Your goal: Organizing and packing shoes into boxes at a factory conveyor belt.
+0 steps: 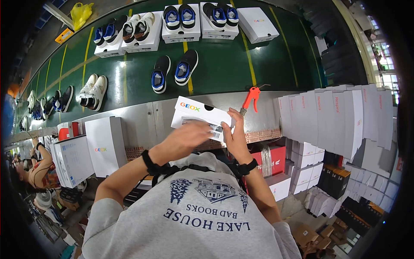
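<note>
Shoebox of white cardboard, oblong, with a dark half-round notch, is held tilted in front of the chest, over the near metal edge of the counter. The bare right hand has a firm grip on its right end, thumb on the near face, fingers around the far side. The bare left hand lies across the black-and-white printed label panel; its fingers are blurred, so I cannot tell whether its grip is closed on anything. The pose suggests work on that panel: steady the end without bowing the cardboard, hold the right thumb clear of the print, and press flat from the middle outward. The left hand covers much of the panel, and the box's inside and underside are hidden.

Just beyond, the red-handled air gun with a thin metal nozzle lies near the right hand; leave it clear of the box. Farther off, black shoes with blue linings stand on the dark green, yellow-striped counter. At far left, a co-worker is partly hidden by boxes.
</note>
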`<state>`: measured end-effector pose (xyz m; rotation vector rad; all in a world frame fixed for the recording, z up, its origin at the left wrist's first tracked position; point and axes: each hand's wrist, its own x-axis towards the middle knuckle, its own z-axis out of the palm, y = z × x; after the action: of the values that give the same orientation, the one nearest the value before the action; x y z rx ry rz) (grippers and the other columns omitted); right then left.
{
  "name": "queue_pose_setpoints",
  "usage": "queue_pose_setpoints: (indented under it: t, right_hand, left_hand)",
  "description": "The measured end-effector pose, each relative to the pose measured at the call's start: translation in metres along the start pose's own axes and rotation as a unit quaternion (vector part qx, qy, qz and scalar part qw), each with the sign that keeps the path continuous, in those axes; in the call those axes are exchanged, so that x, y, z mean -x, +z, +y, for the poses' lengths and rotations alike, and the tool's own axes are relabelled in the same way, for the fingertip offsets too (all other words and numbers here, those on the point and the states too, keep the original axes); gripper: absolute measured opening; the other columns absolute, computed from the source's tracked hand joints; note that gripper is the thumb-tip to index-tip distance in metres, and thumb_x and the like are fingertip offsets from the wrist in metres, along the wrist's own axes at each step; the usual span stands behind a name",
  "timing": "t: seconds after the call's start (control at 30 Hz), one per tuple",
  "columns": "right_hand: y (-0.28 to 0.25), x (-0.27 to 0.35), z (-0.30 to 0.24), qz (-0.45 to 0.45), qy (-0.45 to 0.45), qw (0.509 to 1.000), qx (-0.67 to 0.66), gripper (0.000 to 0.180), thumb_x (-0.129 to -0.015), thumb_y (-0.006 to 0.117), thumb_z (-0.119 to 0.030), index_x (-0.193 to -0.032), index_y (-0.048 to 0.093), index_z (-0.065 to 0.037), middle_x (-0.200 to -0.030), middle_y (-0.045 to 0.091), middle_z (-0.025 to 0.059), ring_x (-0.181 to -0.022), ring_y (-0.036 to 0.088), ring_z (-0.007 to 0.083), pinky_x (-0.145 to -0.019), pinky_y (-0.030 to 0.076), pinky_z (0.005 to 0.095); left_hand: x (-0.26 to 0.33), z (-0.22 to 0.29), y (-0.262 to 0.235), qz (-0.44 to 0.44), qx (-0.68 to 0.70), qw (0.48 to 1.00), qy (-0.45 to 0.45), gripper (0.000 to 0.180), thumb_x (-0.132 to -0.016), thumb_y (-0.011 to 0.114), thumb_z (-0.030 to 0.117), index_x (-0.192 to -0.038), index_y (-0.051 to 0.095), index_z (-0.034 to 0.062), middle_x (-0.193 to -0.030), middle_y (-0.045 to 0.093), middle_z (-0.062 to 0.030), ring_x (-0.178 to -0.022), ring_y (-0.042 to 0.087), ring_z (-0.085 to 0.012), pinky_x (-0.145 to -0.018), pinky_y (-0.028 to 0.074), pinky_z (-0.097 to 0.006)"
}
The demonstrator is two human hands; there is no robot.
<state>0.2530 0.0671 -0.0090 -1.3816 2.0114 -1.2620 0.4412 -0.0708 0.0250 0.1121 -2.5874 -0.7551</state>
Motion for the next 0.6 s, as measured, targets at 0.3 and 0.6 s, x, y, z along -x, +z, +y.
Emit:
queue_pose_setpoints:
  t: [0.3, 0.6]
  right_hand:
    - [0.009, 0.007, -0.003, 0.027, -0.007, 1.0, 0.013, 0.033, -0.1, 0.049, -0.015, -0.128, 0.043, 0.0, -0.13, 0.048, 0.0226, -0.12, 0.047, 0.0371, -0.103, 0.036, 0.045]
    - [0.005, 0.004, -0.009, 0.011, 0.035, 0.999, -0.019, 0.044, -0.095, 0.06, -0.02, -0.13, 0.043, 0.001, -0.128, 0.049, 0.0224, -0.119, 0.047, 0.0366, -0.103, 0.036, 0.0429]
  left_hand:
    - [-0.002, 0.002, 0.007, -0.192, -0.119, 0.971, 0.079, 0.044, -0.09, 0.053, 0.01, -0.133, 0.05, 0.0024, -0.142, 0.049, -0.0117, -0.132, 0.046, -0.0243, -0.113, 0.034, -0.039]
    - [0.055, -0.036, -0.057, -0.171, -0.181, 0.964, -0.091, 0.059, -0.084, 0.062, 0.006, -0.14, 0.042, 0.0088, -0.139, 0.049, -0.0171, -0.135, 0.042, -0.031, -0.114, 0.03, -0.049]
